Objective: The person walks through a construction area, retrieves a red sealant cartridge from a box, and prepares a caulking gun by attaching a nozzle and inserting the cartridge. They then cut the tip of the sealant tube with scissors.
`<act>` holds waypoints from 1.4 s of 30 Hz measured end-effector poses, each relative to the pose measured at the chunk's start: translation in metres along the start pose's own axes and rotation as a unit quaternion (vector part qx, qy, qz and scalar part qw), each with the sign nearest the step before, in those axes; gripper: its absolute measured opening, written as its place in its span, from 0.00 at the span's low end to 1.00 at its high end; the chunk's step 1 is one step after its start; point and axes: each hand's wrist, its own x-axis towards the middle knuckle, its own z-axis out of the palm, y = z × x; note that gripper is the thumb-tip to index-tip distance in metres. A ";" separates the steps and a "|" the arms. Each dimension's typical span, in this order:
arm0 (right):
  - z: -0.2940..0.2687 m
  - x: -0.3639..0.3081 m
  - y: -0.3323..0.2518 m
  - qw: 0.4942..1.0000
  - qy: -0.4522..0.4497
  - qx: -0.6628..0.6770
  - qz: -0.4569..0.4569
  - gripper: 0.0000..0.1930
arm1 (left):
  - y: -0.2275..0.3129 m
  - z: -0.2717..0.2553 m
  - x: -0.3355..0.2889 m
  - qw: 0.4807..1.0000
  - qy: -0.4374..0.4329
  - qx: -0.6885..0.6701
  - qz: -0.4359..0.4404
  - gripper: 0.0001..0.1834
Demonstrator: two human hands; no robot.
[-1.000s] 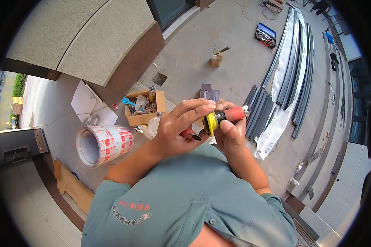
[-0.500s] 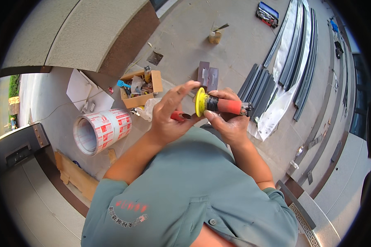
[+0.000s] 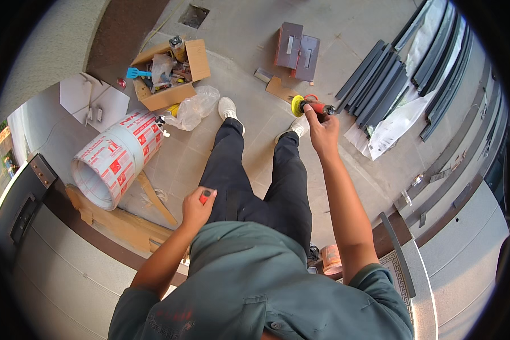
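One red cylinder (image 3: pixel 318 107): yellow-flanged, black-banded, held in the right hand (image 3: pixel 324 131) above the paving (image 3: pixel 259 120).
Left hand (image 3: pixel 194 209): closed around a dark-ended red piece (image 3: pixel 204 198).
Cardboard box (image 3: pixel 167 98): holds a canister (image 3: pixel 177 50), clear plastic (image 3: pixel 162 68), jumbled bits; blue fork-shaped piece (image 3: pixel 136 72) over its edge.

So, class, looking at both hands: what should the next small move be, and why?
Probably lower the yellow-flanged red tool toward the floor near the dark case: the right hand holds it out that way on an outstretched arm, while the left hand, holding a red piece, is apart by the thigh.
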 end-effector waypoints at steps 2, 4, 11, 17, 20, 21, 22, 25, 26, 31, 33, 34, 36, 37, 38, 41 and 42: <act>0.009 0.050 0.081 0.995 0.049 -0.063 0.065 0.14 | -0.015 0.012 -0.002 0.999 0.026 0.026 -0.002 0.14; 0.016 0.093 0.165 0.989 0.054 -0.107 0.084 0.15 | -0.026 0.021 -0.002 0.998 0.041 0.038 0.012 0.14; 0.053 0.221 0.397 0.954 0.027 -0.291 0.064 0.18 | -0.053 0.048 -0.005 0.996 0.081 0.030 -0.016 0.12; 0.101 0.287 0.464 0.951 0.014 -0.308 0.032 0.18 | -0.066 0.061 -0.022 0.995 0.051 0.031 -0.075 0.11; 0.121 0.304 0.491 0.960 0.025 -0.279 0.026 0.17 | -0.073 0.063 -0.032 0.992 0.046 0.039 -0.113 0.10; 0.126 0.308 0.502 0.967 0.017 -0.253 0.035 0.17 | -0.075 0.063 -0.034 0.993 0.048 0.028 -0.106 0.10; 0.130 0.310 0.512 0.973 0.010 -0.227 0.045 0.17 | -0.076 0.064 -0.035 0.993 0.052 0.022 -0.105 0.10; 0.136 0.309 0.539 0.989 0.042 -0.139 0.017 0.19 | -0.076 0.062 -0.035 0.993 0.047 0.018 -0.105 0.10; 0.137 0.307 0.544 0.996 0.014 -0.086 0.016 0.20 | -0.075 0.061 -0.034 0.993 0.038 0.023 -0.108 0.10; 0.126 0.296 0.544 0.992 -0.037 -0.024 0.122 0.30 | -0.068 0.066 -0.026 0.992 0.066 0.011 -0.111 0.10; 0.117 0.289 0.539 0.987 -0.064 -0.040 0.144 0.33 | -0.066 0.068 -0.022 0.993 0.080 0.003 -0.082 0.11; 0.112 0.283 0.537 0.981 -0.070 -0.059 0.170 0.35 | -0.064 0.068 -0.021 0.994 0.067 0.005 -0.087 0.10; 0.098 0.263 0.531 0.977 -0.102 -0.061 0.177 0.37 | -0.060 0.067 -0.020 0.995 0.047 0.001 -0.089 0.10; 0.092 0.252 0.527 0.975 -0.115 -0.064 0.181 0.38 | -0.059 0.068 -0.018 0.996 0.042 0.011 -0.073 0.10; 0.084 0.238 0.522 0.960 -0.119 -0.142 0.209 0.38 | -0.057 0.069 -0.018 0.996 0.029 0.020 -0.082 0.10; 0.047 0.183 0.494 0.926 -0.196 -0.251 0.203 0.35 | -0.050 0.076 -0.014 0.997 0.052 0.031 -0.047 0.10; 0.033 0.163 0.483 0.922 -0.207 -0.252 0.211 0.35 | -0.048 0.080 -0.012 0.997 0.057 0.043 -0.040 0.10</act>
